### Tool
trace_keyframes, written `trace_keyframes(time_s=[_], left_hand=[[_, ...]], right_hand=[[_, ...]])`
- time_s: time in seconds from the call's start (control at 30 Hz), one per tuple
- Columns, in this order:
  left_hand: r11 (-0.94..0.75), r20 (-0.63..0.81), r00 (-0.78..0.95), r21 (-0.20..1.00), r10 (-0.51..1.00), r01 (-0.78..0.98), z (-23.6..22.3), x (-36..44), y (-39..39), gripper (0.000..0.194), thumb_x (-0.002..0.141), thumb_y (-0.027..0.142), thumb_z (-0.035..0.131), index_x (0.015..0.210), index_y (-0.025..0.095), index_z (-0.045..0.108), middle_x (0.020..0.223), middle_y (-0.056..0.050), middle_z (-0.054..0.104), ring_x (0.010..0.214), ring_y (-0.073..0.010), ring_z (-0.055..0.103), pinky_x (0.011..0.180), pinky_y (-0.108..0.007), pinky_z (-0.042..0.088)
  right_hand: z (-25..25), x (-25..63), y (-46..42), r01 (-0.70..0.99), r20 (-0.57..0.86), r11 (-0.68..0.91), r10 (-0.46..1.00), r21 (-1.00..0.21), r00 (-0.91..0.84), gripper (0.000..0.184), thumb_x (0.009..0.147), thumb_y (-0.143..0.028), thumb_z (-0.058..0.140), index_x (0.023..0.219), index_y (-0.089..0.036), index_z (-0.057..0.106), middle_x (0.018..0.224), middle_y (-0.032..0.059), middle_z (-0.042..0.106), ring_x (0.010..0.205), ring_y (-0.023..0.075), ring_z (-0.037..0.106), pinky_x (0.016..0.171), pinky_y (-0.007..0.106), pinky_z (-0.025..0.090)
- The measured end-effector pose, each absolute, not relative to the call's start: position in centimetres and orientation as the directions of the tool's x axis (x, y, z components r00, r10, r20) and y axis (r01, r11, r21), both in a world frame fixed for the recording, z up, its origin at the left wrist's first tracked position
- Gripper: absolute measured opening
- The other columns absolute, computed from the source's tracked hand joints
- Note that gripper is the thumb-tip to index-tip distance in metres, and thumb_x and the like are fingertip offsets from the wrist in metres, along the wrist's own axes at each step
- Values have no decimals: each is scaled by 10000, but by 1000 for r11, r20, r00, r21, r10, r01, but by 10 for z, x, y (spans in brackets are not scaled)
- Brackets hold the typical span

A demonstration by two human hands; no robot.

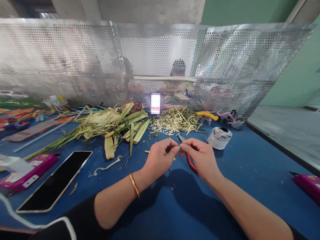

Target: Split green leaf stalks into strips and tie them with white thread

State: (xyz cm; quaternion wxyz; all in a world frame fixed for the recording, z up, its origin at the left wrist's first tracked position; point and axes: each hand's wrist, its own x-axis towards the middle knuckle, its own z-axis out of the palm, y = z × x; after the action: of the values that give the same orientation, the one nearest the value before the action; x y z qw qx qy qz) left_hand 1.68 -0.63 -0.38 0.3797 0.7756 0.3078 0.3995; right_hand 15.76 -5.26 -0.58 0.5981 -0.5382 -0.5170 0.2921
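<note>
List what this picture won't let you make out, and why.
Head view: anything pinched between bare left hand and bare right hand; too small, covered by both.
Head view: middle of the red-handled metal tool; hidden by the right hand.
Head view: far end of the magenta plastic case; cut off by the right edge.
Head view: detail behind the silver perforated sheet; screened, blurred.

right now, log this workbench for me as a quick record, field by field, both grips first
left grip: fingertips pinched, meeting the right's
right grip: fingertips pinched, meeting the left's
item pinched: too small to identify
beneath right grip: red-handled tool, partly hidden
right side: white spool
left side: dark-screened phone, lying flat
beyond grips: pile of leafy strips, heap of shreds
surface: blue tabletop
back: perforated screen
</note>
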Motion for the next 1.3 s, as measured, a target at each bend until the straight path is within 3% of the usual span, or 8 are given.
trace_keyframes(time_s=[0.13,0.3,0.4,0.7,0.87,0.97,1.07,1.3], left_hand=[[-682,515,482,676,709,280,-4,15,-9,158,840,201,501,694,173,553,649,20,551,620,-102,477,568,-222,341],[-763,591,491,569,639,307,-5,15,-11,189,859,173,464,679,174,519,674,11,556,657,-110,497,633,-232,360],[-755,579,497,576,647,313,-4,15,-11,194,853,166,466,665,175,513,666,16,551,651,-108,492,634,-231,358],[-590,412,484,746,772,308,-2,16,-8,136,796,173,530,666,174,571,612,39,540,591,-94,463,559,-214,329],[-635,451,497,712,741,301,-1,15,-7,140,800,175,532,665,174,569,625,36,554,606,-97,478,565,-211,338],[-691,509,511,671,692,267,0,14,-5,155,809,165,524,656,173,548,631,35,553,614,-94,485,582,-208,351],[-736,558,512,628,653,253,-1,14,-3,151,814,160,527,664,173,543,635,34,551,615,-92,487,594,-208,357],[-768,567,543,581,619,269,-3,13,-3,144,793,125,533,659,175,537,653,25,569,632,-101,506,609,-216,368]], right_hand=[[-7,152,-54,86,274,260,908,-962,316,129,687,-302,675,629,-188,660,533,-14,622,557,139,560,607,276,430],[-11,146,-53,-106,173,217,930,-970,323,161,639,-327,724,622,-180,660,543,-15,616,534,126,555,584,268,438],[-11,148,-52,-153,124,175,946,-973,299,198,617,-347,748,611,-172,655,548,-15,613,524,119,551,575,262,440],[-6,156,-51,-12,125,134,950,-991,286,219,610,-350,755,710,-169,686,640,6,665,606,152,612,659,303,478],[-2,158,-51,-11,130,139,950,-990,283,258,588,-357,773,739,-172,678,619,-1,662,604,149,618,670,299,481],[1,161,-52,-101,-6,19,970,-995,243,378,542,-395,805,823,-177,676,652,-7,668,604,139,623,667,292,485],[3,164,-51,-124,-112,-92,979,-988,169,372,542,-451,800,737,-162,670,653,4,663,589,121,608,622,263,473],[4,165,-52,-98,-49,-34,987,-995,154,315,526,-425,805,628,-167,656,554,-19,621,570,115,579,631,264,466]])
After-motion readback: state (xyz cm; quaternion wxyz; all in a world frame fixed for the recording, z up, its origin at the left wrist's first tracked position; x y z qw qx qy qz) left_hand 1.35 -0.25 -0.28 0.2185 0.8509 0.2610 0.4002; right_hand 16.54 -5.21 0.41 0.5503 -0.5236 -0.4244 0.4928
